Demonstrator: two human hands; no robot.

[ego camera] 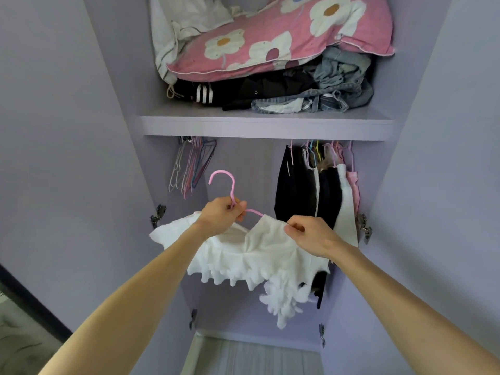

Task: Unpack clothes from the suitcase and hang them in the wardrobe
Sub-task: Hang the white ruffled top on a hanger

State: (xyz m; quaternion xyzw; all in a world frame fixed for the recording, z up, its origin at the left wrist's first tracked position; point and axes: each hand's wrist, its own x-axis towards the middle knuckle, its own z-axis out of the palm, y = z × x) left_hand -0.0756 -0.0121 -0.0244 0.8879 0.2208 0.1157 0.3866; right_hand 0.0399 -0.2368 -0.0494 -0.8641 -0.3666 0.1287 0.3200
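1. Hiding most of the pink hanger [233, 190], the white top [259, 250] leaves only hook and one shoulder showing; the rail is lost behind the shelf [265, 127].
2. Left hand [221, 215] grips the hanger's neck; right hand [308, 234] pinches the top's right edge, near, before the wardrobe [243, 161].
3. Shelf holds a pillow [284, 36] and folded clothes [270, 93]; below, bare hangers [193, 163] left, hung clothes [300, 185] right.

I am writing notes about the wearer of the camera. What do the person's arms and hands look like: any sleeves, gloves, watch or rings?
Both arms are bare as far as the picture shows: no sleeve covers the left forearm or the right forearm. The left hand and the right hand wear no gloves. No watch, bracelet or ring is visible.
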